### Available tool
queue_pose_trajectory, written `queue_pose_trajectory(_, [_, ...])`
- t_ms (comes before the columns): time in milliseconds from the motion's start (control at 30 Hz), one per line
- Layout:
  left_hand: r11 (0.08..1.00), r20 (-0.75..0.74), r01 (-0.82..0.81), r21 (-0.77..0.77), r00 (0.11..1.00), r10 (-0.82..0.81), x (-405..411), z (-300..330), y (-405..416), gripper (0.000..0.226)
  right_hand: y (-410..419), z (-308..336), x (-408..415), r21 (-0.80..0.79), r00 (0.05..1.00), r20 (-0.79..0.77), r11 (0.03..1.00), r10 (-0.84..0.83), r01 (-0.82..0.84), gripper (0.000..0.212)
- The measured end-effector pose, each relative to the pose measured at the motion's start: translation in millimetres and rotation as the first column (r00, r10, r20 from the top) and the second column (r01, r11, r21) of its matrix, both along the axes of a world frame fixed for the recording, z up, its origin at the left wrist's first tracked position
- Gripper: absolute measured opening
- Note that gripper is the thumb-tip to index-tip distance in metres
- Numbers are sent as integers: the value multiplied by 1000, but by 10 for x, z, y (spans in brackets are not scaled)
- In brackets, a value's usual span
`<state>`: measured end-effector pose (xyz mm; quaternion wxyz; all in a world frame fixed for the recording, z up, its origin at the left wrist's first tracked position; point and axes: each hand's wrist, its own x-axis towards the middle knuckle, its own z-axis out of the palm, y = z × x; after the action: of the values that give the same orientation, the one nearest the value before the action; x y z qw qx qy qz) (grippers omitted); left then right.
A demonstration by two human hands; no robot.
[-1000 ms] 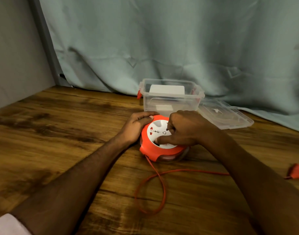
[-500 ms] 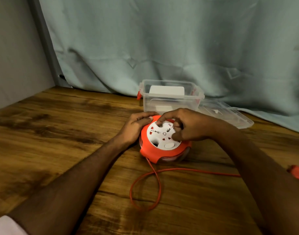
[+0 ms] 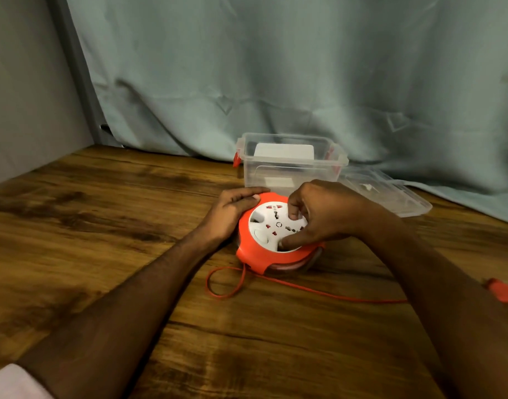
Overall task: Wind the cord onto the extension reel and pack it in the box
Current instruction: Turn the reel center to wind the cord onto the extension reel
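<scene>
cord (image 3: 304, 289): loose on the tabletop (image 3: 103, 226), a small loop near the reel, running toward the right edge
plug (image 3: 503, 290): partly behind the right forearm
reel (image 3: 264, 254): mid-tabletop
left hand (image 3: 229, 214): flat fingers steady its rim
right hand (image 3: 322, 214): curled fingers grip the white hub
step: winding, likely several more turns needed
box (image 3: 290, 165): open, just behind; lid (image 3: 391, 194) beside it
hidden: box contents unclear

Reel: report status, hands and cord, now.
Left hand braces the reel rim; right hand, fingers curled on its white dial. Cord partly out, plug on table. Box open behind, path clear.
</scene>
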<state>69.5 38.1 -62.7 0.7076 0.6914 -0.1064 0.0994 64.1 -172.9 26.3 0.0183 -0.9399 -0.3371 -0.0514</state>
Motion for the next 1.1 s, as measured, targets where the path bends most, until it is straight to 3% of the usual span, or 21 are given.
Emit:
queue_pose_trajectory(300, [1000, -15, -17, -25, 1000, 17, -9, 3, -17, 23, 140, -53, -108, -4, 998, 59, 1000, 7, -7, 64])
queue_pose_trajectory(500, [999, -26, -22, -24, 999, 21, -5, -5, -12, 34, 213, -62, -186, -57, 992, 121, 998, 42, -35, 54])
queue_pose_trajectory(633, [999, -30, -30, -34, 999, 29, -3, 2, -1, 33, 201, -70, -162, -32, 992, 122, 999, 35, -32, 59])
queue_pose_trajectory(800, [979, -61, -158, -128, 987, 151, 39, 18, 29, 29, 137, -121, -4, 103, 976, 195, 992, -97, 78, 56])
queue_pose_trajectory(900, [952, -93, -222, -210, 974, 207, 69, 23, 51, 31, 47, -161, 91, 293, 891, 274, 914, -363, 282, 36])
queue_pose_trajectory(967, [936, -97, -229, -267, 973, 210, 62, 35, 53, 32, -38, -187, 171, 269, 880, 147, 874, -452, 404, 32])
queue_pose_trajectory(1033, [927, -87, -233, -295, 972, 217, 33, 56, 51, 32, -96, -189, 217, 264, 896, -218, 860, -388, 437, 37])
queue_pose_trajectory(1100, [918, -74, -247, -312, 969, 235, 22, 66, 58, 32, -122, -146, 210, 298, 803, -539, 834, -254, 464, 41])
